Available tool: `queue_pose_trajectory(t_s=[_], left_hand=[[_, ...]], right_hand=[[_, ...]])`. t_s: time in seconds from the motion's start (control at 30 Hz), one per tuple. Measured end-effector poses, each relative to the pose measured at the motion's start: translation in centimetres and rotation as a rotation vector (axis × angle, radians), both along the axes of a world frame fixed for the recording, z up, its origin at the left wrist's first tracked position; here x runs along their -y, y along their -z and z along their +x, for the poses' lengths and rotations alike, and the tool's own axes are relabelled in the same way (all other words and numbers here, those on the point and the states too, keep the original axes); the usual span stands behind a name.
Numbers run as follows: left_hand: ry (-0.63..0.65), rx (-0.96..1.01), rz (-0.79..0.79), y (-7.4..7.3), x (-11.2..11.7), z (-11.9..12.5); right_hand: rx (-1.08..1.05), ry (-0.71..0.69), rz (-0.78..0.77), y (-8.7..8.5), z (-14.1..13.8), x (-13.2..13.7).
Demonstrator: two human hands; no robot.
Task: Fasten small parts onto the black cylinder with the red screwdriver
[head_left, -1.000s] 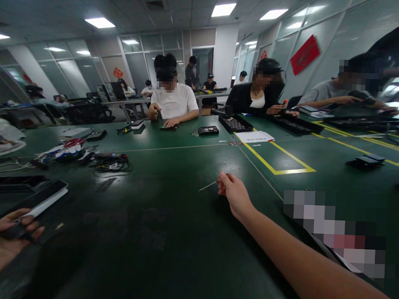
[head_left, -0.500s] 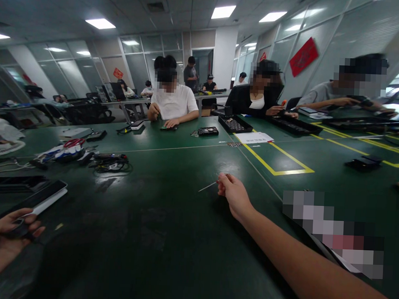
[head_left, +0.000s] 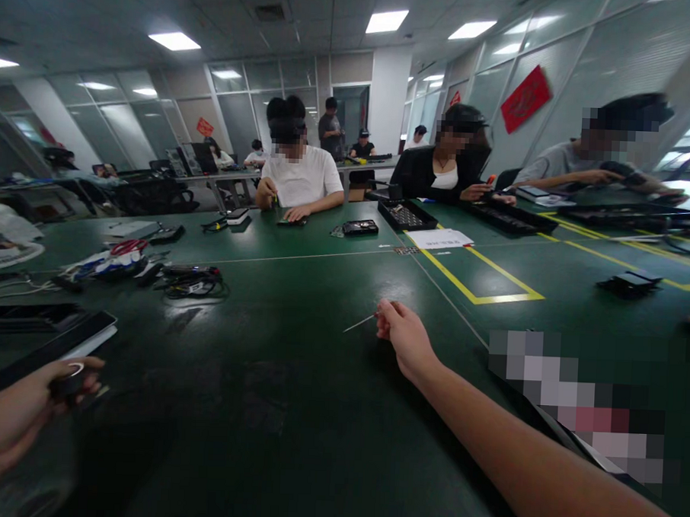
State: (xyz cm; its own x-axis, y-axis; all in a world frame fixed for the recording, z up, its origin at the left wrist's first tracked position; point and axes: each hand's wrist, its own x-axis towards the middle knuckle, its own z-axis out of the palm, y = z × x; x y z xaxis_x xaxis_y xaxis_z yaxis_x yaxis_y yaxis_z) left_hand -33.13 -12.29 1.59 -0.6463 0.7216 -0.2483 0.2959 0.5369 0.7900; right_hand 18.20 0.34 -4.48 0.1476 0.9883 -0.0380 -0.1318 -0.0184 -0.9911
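Observation:
At the lower left, my left hand (head_left: 27, 408) is closed around a small dark round piece (head_left: 68, 383) with a shiny rim; its kind I cannot make out. My right hand (head_left: 403, 336), held over the middle of the green table (head_left: 199, 450), pinches a slim screwdriver (head_left: 359, 322). The thin metal shaft points left and slightly down, clear of other things, while the handle is mostly hidden in my fingers. Just beyond my left hand lies a black and white flat case (head_left: 61, 345).
Bundled cables (head_left: 192, 281) and a pile of gloves and wires (head_left: 116, 262) lie at the left. Black parts trays (head_left: 407, 215), a drive-like box (head_left: 361, 226) and a white paper (head_left: 440, 238) lie farther off. Co-workers sit across the table. A blurred-out sheet (head_left: 572, 406) is beside my right forearm.
My left hand has moved right and slightly up, turning so the dark piece's shiny rim shows. My right hand and the screwdriver have stayed in place.

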Motion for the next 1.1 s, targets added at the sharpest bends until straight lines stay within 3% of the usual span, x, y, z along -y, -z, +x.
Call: queue_pose_trajectory(t_s=[0.03, 0.13, 0.2, 0.27, 0.47, 0.63, 0.73, 0.83, 0.97, 1.1], left_hand=[[-0.046, 0.069, 0.026, -0.8, -0.5, 1.8], [0.003, 0.174, 0.117, -2.8, -2.5, 7.2], [0.131, 0.2, 0.172, -3.6, -4.2, 10.5], [0.356, 0.196, 0.232, -3.6, -6.0, 13.5], [0.794, 0.106, 0.295, -1.8, -10.7, 22.6], [0.924, 0.035, 0.364, 0.8, -12.7, 29.4], [0.959, -0.01, 0.427, 2.6, -13.0, 31.5], [0.965, -0.154, 0.427, 4.2, -12.9, 31.9], [0.955, -0.277, 0.446, 5.6, -12.7, 31.5], [0.991, -0.348, 0.47, 5.6, -12.6, 31.7]], right_hand=[[-0.001, -0.002, 0.001, 0.0, 0.0, 0.0], [-0.019, -0.003, 0.003, 0.0, 0.0, 0.1], [-0.03, 0.003, 0.002, -0.2, 0.0, 0.1], [-0.024, 0.005, -0.005, -0.3, -0.1, 0.2], [0.01, -0.033, -0.007, -0.3, 0.0, 0.3], [0.146, -0.023, 0.035, -0.9, 0.1, 0.5], [0.294, -0.005, 0.109, -1.6, 0.2, 0.8], [0.344, -0.007, 0.155, -2.0, 0.2, 1.1], [0.238, 0.004, 0.161, -2.0, -0.1, 1.3], [0.026, 0.043, 0.138, -2.1, -0.3, 1.2]])
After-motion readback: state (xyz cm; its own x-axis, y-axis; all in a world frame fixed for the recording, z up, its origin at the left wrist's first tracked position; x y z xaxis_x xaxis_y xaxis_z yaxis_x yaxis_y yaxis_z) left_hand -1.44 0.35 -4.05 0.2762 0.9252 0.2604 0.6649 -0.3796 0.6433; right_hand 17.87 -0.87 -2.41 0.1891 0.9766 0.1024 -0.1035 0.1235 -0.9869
